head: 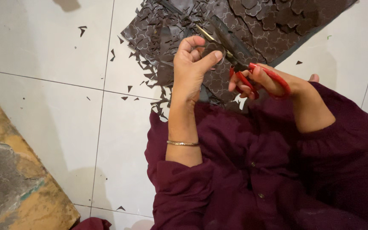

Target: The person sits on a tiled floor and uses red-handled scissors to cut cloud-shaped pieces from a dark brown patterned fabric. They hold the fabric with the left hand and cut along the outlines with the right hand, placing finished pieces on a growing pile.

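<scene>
Up close, left hand [191, 64] pinching a small dark cutout [215, 54] between thumb and fingers, held above the sheet [273, 25] on the floor [56, 102]. Just right of it, right hand [264, 81] closed through red scissors [252, 68] — blades part open, long axis running up-left, tips beside the cutout.

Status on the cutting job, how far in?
Done: a heap of cut-out dark shapes lies at the top, and offcut scraps are scattered over the white tile floor. In hand: the left hand pinches a small dark piece while the right hand works red-handled scissors on it. Left: the patterned sheet below the hands looks uncut.
</scene>
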A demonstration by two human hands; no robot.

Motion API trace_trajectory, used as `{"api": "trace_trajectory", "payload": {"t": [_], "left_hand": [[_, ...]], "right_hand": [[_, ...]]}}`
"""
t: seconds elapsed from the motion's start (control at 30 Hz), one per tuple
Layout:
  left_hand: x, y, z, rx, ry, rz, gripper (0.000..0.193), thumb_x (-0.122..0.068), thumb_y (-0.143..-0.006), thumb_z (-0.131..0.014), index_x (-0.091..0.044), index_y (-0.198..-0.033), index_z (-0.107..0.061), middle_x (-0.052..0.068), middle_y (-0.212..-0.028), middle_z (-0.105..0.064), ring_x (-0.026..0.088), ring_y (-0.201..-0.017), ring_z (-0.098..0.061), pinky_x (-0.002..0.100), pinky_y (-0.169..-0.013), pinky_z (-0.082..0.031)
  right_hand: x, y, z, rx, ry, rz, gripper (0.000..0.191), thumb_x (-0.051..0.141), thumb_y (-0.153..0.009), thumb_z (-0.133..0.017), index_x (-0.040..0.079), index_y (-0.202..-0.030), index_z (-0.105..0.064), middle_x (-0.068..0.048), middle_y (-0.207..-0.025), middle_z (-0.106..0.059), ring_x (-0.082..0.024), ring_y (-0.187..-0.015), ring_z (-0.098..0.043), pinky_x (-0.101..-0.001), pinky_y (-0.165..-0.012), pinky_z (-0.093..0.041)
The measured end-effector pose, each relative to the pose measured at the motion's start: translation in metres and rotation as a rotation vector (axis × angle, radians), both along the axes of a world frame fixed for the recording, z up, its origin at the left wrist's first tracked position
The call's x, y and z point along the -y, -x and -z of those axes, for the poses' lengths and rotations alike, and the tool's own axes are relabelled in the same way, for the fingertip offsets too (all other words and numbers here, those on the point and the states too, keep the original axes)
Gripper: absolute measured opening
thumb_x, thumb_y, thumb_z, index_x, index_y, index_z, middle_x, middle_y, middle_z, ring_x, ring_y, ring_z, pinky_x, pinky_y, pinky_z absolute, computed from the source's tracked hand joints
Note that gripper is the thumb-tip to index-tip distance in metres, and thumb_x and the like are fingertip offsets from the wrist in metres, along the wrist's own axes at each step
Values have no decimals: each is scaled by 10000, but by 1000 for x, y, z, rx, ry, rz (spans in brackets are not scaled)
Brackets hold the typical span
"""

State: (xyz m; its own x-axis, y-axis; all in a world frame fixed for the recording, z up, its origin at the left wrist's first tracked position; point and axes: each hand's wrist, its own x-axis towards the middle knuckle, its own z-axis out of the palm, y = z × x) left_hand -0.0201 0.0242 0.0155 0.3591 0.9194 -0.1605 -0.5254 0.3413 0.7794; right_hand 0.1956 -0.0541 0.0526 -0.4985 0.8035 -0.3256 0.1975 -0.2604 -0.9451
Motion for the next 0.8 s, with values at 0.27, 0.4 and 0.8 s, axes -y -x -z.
{"api": "trace_trajectory", "payload": {"t": [0.27, 0.4, 0.8], "left_hand": [[-1, 0, 8, -32, -31, 27, 401, 62, -834, -787, -43, -1120, -525, 89, -937, -721, 122, -797, -677, 246, -680, -532], [-1, -1, 10, -26, -26, 25, 381, 57, -838, -791, -57, -1088, -527, 75, -912, -719, 112, -777, -662, 248, -666, -518], [-1, 0, 10, -62, -27, 6, 381, 55, -828, -804, -74, -1045, -518, 40, -871, -686, 99, -751, -651, 235, -647, -523]], "right_hand": [[2, -9, -6, 79, -55, -3, 803, 771, -950, -330, 28, -935, -634, 10, -599, -494, -119, -503, -501, -280, -549, -463], [-2, -12, -5, 88, -83, -26, 822, 794, -958, -320, 28, -905, -614, 22, -553, -494, -118, -451, -511, -287, -541, -497], [5, -17, 6, 36, 36, -50, 912, 841, -919, -307, 17, -1094, -655, 5, -704, -506, -122, -621, -531, -261, -600, -433]]}}
